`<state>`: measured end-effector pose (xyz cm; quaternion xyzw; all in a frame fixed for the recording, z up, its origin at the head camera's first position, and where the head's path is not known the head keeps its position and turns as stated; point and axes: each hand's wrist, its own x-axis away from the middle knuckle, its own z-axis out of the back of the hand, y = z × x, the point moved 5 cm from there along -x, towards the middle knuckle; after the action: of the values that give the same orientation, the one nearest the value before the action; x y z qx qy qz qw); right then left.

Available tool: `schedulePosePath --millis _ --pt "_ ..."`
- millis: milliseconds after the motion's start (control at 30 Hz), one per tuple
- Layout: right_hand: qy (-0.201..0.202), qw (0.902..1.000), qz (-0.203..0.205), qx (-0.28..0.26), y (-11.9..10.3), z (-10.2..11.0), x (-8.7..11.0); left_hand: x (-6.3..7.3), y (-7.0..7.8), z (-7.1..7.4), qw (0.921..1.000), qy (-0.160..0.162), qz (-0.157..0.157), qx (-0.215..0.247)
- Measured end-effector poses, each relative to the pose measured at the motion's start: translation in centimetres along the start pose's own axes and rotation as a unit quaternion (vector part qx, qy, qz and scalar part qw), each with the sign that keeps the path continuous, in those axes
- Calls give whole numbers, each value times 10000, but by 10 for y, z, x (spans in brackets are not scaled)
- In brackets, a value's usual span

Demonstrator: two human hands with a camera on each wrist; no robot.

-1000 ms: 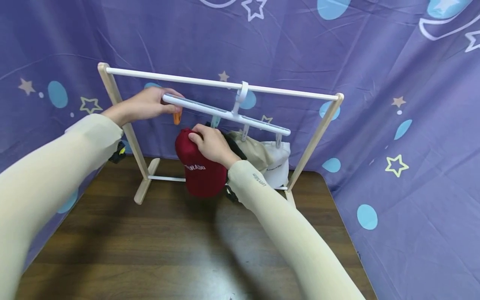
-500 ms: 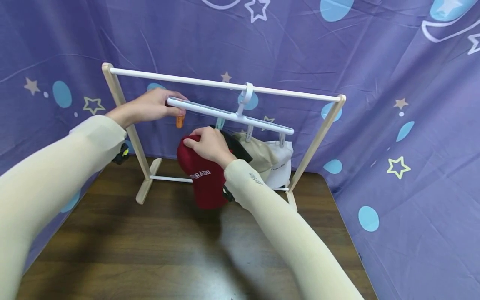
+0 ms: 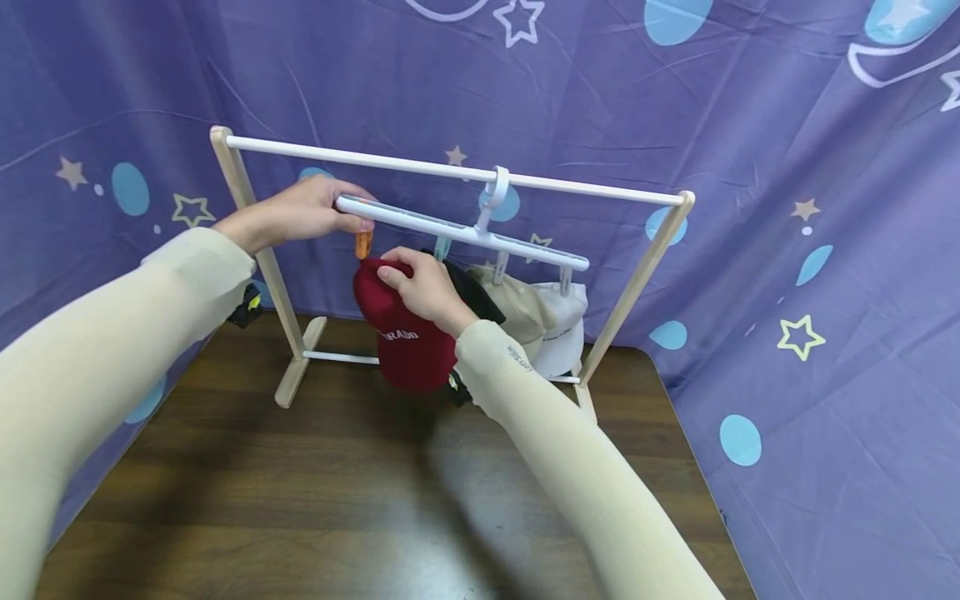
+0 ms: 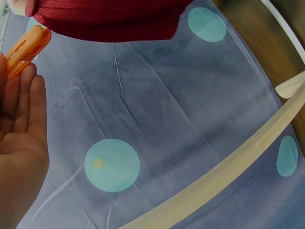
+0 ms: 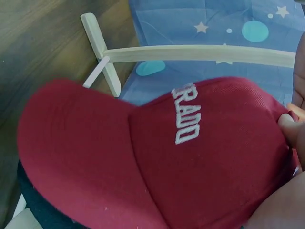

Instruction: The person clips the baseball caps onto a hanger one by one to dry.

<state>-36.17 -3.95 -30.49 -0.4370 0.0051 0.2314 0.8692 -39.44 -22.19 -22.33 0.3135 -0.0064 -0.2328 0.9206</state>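
My left hand [image 3: 303, 215] is at the left end of a white clip hanger [image 3: 442, 225], pinching the orange clip [image 3: 363, 244] with its tip pointing down. My right hand [image 3: 426, 287] pinches the crown of a dark red baseball cap [image 3: 412, 367]. White raised letters cross the cap's front, and its brim hangs downward. In the head view the clip's lower end meets the top of the cap. From the left wrist, the orange clip [image 4: 29, 47] shows close to the cap's red edge [image 4: 114, 21]. Right-hand fingertips [image 5: 288, 129] hold a fold of the crown.
A black cap [image 3: 474, 293], a beige cap [image 3: 517, 308] and a white cap [image 3: 562, 333] hang from clips to the right. The hanger hooks over the white rail [image 3: 360, 158] of a wooden-legged rack [image 3: 637, 283]. A patterned purple curtain stands behind.
The red cap dipped with its brim lower, then came back up, its crown now at the orange clip. My right hand shifted slightly with it; my left hand stayed at the clip.
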Motion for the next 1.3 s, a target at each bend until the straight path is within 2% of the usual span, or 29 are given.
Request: schedulePosePath --millis 300,533,733,1033,1300 --pt "-124 9995 69 -290 5 0 0 0 0 -2 9995 -139 183 215" --pt "80 9993 196 -301 4 0 -2 -1 -1 -4 9987 -256 289 321" --pt "340 9988 203 -298 5 1 -3 -2 -1 -7 9988 -300 200 337" --pt "412 9988 61 -260 7 1 -2 1 -3 -11 9987 -328 76 394" --pt "395 9992 -44 16 9 2 -1 2 -9 -19 9973 -420 57 599"
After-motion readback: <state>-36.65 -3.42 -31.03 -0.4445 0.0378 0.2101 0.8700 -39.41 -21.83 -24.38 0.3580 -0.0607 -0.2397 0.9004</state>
